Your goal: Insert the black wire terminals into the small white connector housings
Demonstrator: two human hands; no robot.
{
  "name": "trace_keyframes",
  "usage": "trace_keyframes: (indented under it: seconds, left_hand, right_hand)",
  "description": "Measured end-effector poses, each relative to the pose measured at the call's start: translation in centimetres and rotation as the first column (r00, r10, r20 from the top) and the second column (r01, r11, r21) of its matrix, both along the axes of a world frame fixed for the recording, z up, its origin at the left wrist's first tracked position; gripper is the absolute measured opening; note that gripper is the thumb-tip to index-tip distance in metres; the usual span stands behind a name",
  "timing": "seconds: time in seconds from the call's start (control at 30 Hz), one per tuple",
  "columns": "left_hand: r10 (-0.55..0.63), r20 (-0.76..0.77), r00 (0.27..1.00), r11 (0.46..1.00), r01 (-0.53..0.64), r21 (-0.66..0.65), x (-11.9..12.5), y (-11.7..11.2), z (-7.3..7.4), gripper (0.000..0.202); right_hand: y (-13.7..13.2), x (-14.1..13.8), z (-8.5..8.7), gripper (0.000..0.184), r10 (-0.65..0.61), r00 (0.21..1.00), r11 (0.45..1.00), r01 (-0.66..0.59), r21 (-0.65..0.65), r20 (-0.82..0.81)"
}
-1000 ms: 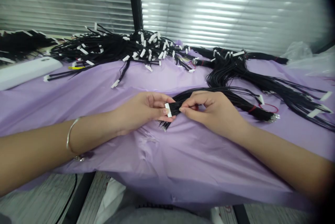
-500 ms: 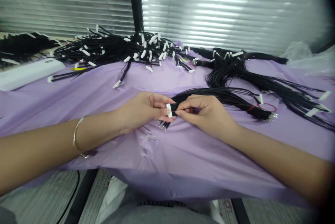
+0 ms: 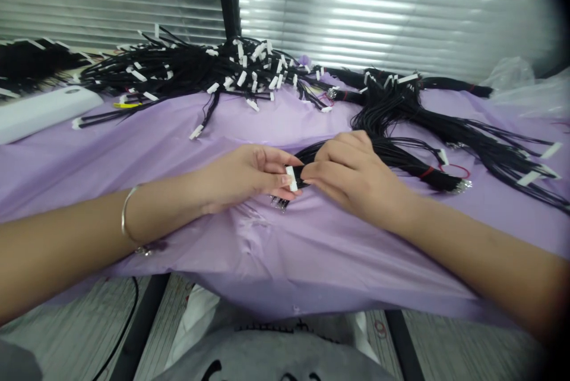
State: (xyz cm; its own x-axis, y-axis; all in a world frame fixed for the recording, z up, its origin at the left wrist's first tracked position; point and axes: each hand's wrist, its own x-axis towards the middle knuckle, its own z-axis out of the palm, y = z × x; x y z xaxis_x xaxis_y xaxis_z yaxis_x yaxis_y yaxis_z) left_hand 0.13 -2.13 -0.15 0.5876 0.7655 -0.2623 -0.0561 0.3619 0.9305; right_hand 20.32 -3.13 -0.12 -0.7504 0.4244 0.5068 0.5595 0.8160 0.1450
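Between the thumb and fingers of my left hand is a white connector, with black wires running out of its right side. My right hand is closed close to the connector, its fingertips pinched at those black wires. Just under my left fingers, loose wire ends with metal terminals stick out. Behind and to the right of my right hand lies a bundle of black wires, tied with a red band near its metal-tipped end.
A large heap of black wires with white connectors lies along the back. More wire bundles stretch to the right. A white device sits at the left, beside a yellow piece. Purple sheeting covers the table.
My right hand has turned, its back and knuckles rising over the wires while its fingertips stay near the connector. My left hand keeps its hold on the connector. The view has shifted slightly.
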Motion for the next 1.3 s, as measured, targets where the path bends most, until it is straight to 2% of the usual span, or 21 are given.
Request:
trace_keyframes:
  seconds: [0.13, 0.33, 0.5, 0.6, 0.77, 0.83, 0.9, 1.0, 1.07, 1.17, 1.3]
  left_hand:
    - [-0.057, 0.062, 0.996, 0.995, 0.062, -0.082, -0.2, 0.0, 0.3, 0.021]
    - [-0.059, 0.095, 0.994, 0.992, 0.069, -0.101, -0.1, 0.1, 0.3, 0.021]
    - [-0.052, 0.114, 0.992, 0.991, 0.066, -0.117, -0.2, 0.1, 0.1, 0.021]
    - [-0.051, 0.116, 0.992, 0.993, 0.064, -0.103, -0.1, 0.1, 0.2, 0.022]
    - [0.06, 0.112, 0.992, 0.997, -0.054, -0.057, 0.0, 0.3, 0.8, 0.018]
    - [0.131, 0.089, 0.987, 0.99, -0.126, -0.061, -0.1, 0.6, 0.8, 0.019]
    - [0.191, 0.069, 0.979, 0.979, -0.185, -0.088, -0.2, 1.0, 0.7, 0.021]
    - [0.228, 0.043, 0.973, 0.967, -0.221, -0.125, -0.3, 1.4, 0.3, 0.024]
    - [0.231, 0.047, 0.972, 0.967, -0.224, -0.118, -0.4, 1.4, 0.3, 0.023]
    - [0.229, 0.04, 0.973, 0.97, -0.225, -0.091, -0.3, 1.3, 0.3, 0.021]
    - [0.224, 0.022, 0.974, 0.973, -0.223, -0.062, -0.3, 1.1, 0.4, 0.021]
  right_hand:
    - [0.1, 0.3, 0.3, 0.013, 0.042, 0.998, 0.992, -0.048, 0.114, 0.052]
    - [0.7, 0.2, -0.3, 0.015, 0.094, 0.996, 0.985, -0.094, 0.142, 0.007]
    - [1.1, -0.4, -0.7, 0.016, 0.086, 0.995, 0.987, -0.078, 0.14, -0.047]
    - [1.0, -0.4, -0.2, 0.018, 0.067, 0.997, 0.986, -0.061, 0.153, -0.035]
    - [-0.7, -0.3, 1.4, 0.017, 0.082, 0.995, 0.944, -0.06, 0.325, -0.053]
    - [-1.3, -0.6, 1.3, 0.021, 0.032, 0.999, 0.971, -0.038, 0.235, 0.026]
    - [-1.3, -0.8, 0.6, 0.023, -0.055, 0.992, 0.998, 0.052, 0.026, 0.11]
    - [-0.5, -1.0, -0.5, 0.018, -0.098, 0.991, 0.963, 0.118, -0.243, 0.093]
    - [0.2, -0.9, -1.0, 0.017, -0.073, 0.996, 0.954, 0.086, -0.286, 0.053]
    - [0.7, -0.6, -1.2, 0.019, -0.083, 0.997, 0.955, 0.08, -0.285, 0.004]
    - [0.6, -0.5, -1.1, 0.019, -0.077, 0.995, 0.967, 0.092, -0.239, 0.069]
